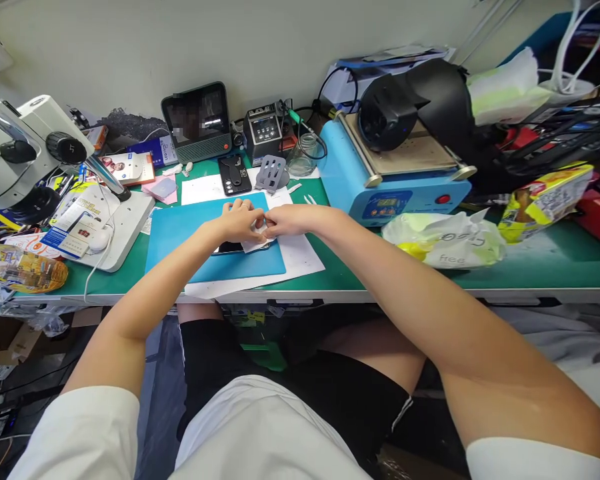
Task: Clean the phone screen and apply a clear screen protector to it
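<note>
Phone [229, 248] lies beneath both hands, left [243, 221] and right [279, 222]; they meet, pinching white paper [254, 239].

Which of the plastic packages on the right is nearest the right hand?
The crumpled white bag printed "free"; the yellow packet lies farther right, away from the right hand.

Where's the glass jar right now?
In the head view, the glass jar stands near the back, around the middle, with the grey slotted stand on its left and the blue machine on its right.
</note>
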Tool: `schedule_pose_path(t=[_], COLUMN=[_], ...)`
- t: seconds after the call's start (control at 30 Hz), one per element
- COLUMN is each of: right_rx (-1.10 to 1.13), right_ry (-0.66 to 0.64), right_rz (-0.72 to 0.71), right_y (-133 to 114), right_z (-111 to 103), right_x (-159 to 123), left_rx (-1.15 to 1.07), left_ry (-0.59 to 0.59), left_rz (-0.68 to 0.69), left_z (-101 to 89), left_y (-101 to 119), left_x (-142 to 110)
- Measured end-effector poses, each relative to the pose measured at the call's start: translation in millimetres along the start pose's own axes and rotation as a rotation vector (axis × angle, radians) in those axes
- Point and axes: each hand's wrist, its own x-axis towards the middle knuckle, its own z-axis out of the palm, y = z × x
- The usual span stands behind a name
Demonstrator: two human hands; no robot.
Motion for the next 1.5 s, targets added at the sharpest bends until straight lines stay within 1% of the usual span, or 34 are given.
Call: schedule_pose_path(t=[0.23,0.47,0.6,0.7,0.77,0.87,0.93,1.07,1.17,1.27,1.37,1.5], right_rx=[0.04,0.086,0.122,0.15,0.181,0.235,0.265,0.288,0.268,0.23,0.19,0.161], right_ry=[0.017,0.03,0.073,0.19,0.334,0.537,0.6,0.634,0.641,0.627,0.585,0.527], right_rz=[-0.008,-0.012,-0.041,-0.062,-0.058,-0.033,-0.038,-0.127,-0.191,-0.247,-0.317,-0.378], right_y=[-4,0,-1,1,4,11,14,13,7,-7,-30,-61], right_z=[3,7,9,15,22,34,42,54,59,59,57,52], right_x=[-6,-8,-11,-19,-25,-29,-27,-17,-8,3,17,39], left_rx=[-0.008,-0.033,-0.037,-0.029,-0.031,-0.038,-0.049,-0.051,-0.04,-0.028,-0.026,-0.069], left_ry=[0.009,0.007,0.033,0.078,0.122,0.245,0.324,0.46,0.487,0.482,0.507,0.512], left_rz=[0.015,0.028,0.045,0.093,0.127,0.091,0.034,-0.118,-0.181,-0.19,-0.157,-0.049], left_z=[3.4,5.7,3.5,4.3,6.9,9.6,7.8,-0.4,1.0,10.6,20.0,28.8], left_y=[1,2,3,-2,-9,-26,-40,-73,-94,-102,-96,-82], left_x=[-2,-2,-6,-13,-18,-24,-30,-49,-66,-79,-91,-108])
